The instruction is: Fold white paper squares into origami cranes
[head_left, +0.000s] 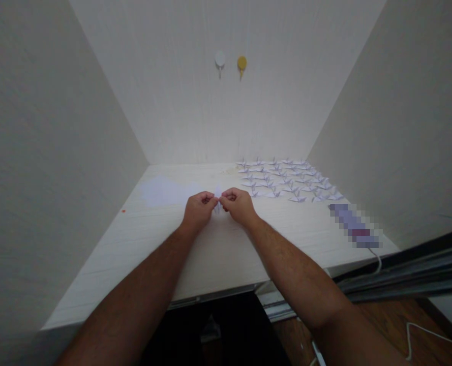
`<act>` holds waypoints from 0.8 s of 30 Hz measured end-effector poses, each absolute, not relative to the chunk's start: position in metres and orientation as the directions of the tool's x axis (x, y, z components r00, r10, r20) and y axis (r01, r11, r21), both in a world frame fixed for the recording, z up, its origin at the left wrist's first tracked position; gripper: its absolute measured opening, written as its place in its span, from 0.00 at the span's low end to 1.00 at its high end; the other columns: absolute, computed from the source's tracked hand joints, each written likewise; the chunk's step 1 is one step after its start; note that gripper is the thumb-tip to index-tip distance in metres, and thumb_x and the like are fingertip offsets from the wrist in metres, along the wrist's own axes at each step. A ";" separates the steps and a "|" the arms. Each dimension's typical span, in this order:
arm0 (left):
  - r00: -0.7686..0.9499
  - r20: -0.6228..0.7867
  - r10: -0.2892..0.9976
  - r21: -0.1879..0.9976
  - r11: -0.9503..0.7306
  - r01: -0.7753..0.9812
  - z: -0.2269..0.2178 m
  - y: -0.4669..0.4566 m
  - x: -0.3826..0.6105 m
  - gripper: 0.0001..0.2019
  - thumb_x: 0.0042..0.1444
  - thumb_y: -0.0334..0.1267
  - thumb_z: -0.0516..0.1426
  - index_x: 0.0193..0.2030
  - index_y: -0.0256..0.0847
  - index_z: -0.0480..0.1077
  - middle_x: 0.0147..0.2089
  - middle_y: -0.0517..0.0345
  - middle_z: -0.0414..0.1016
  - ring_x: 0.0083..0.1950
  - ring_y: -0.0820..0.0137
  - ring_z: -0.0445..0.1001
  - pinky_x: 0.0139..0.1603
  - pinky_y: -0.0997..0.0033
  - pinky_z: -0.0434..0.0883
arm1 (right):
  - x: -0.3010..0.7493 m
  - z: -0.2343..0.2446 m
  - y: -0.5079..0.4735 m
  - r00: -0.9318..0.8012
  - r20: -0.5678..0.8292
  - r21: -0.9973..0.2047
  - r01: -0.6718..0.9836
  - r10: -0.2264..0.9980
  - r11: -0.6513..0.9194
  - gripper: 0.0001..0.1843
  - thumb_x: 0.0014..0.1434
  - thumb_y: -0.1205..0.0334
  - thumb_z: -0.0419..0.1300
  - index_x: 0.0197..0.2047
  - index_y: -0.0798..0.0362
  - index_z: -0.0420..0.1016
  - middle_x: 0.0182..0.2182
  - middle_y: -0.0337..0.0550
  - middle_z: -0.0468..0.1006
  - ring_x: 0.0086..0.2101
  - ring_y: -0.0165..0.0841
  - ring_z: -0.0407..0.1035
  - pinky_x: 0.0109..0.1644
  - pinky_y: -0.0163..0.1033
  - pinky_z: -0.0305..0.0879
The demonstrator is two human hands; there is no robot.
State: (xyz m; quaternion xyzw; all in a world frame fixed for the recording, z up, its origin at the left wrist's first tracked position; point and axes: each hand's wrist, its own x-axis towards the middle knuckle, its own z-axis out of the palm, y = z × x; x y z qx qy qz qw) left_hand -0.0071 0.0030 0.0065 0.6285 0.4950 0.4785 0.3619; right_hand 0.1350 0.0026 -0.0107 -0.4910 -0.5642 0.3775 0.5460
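Between my fingertips, near the middle of the white table, is a small piece of folded white paper (217, 208); its exact shape is partly covered by my fingers. My left hand (200, 209) pinches it from the left, thumb and forefinger pressed together. From the right my right hand (239, 204) pinches it too, and the two hands almost touch. Rows of folded white paper cranes (275, 193) stand on the table beyond and to the right of my right hand. Left of my left hand lie pale sheets of paper (160, 192).
White walls enclose the table (134, 259) on the left, back and right. A pixelated long object (353, 226) with a white cable lies at the right edge. A white hook (220, 60) and a yellow hook (241, 63) hang on the back wall. A small orange spot (123, 211) is at left.
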 end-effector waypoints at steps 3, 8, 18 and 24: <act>0.058 0.230 0.971 0.933 -0.237 0.270 0.004 0.004 -0.006 0.10 0.46 0.43 0.60 0.24 0.38 0.71 0.21 0.62 0.70 0.24 0.73 0.65 0.29 0.73 0.63 | 0.135 -0.008 0.002 0.077 0.215 -0.972 0.116 0.974 0.205 0.07 0.47 0.60 0.62 0.28 0.54 0.71 0.17 0.33 0.70 0.18 0.26 0.65 0.22 0.31 0.59; 0.016 0.184 0.983 0.973 -0.184 0.140 0.006 0.003 -0.004 0.14 0.41 0.40 0.63 0.35 0.38 0.70 0.20 0.65 0.71 0.22 0.73 0.66 0.27 0.73 0.63 | 0.135 -0.012 0.004 0.136 0.232 -0.969 0.124 0.963 0.215 0.08 0.46 0.61 0.62 0.31 0.52 0.69 0.19 0.31 0.71 0.19 0.26 0.65 0.23 0.30 0.60; 0.051 0.230 0.972 0.973 -0.230 0.003 0.000 0.006 -0.004 0.13 0.41 0.37 0.64 0.34 0.38 0.69 0.23 0.65 0.71 0.22 0.76 0.66 0.26 0.75 0.64 | 0.137 -0.007 0.002 0.100 0.159 -0.987 -0.006 0.982 0.161 0.12 0.42 0.62 0.64 0.32 0.54 0.69 0.20 0.32 0.72 0.20 0.25 0.65 0.23 0.31 0.64; 0.071 0.215 0.974 0.977 -0.215 -0.007 0.001 0.006 -0.005 0.10 0.39 0.33 0.63 0.31 0.38 0.68 0.24 0.64 0.71 0.23 0.76 0.68 0.26 0.75 0.65 | 0.139 -0.005 0.000 0.025 0.138 -0.989 -0.054 0.990 0.139 0.10 0.41 0.64 0.64 0.29 0.54 0.69 0.18 0.31 0.71 0.18 0.24 0.64 0.21 0.30 0.64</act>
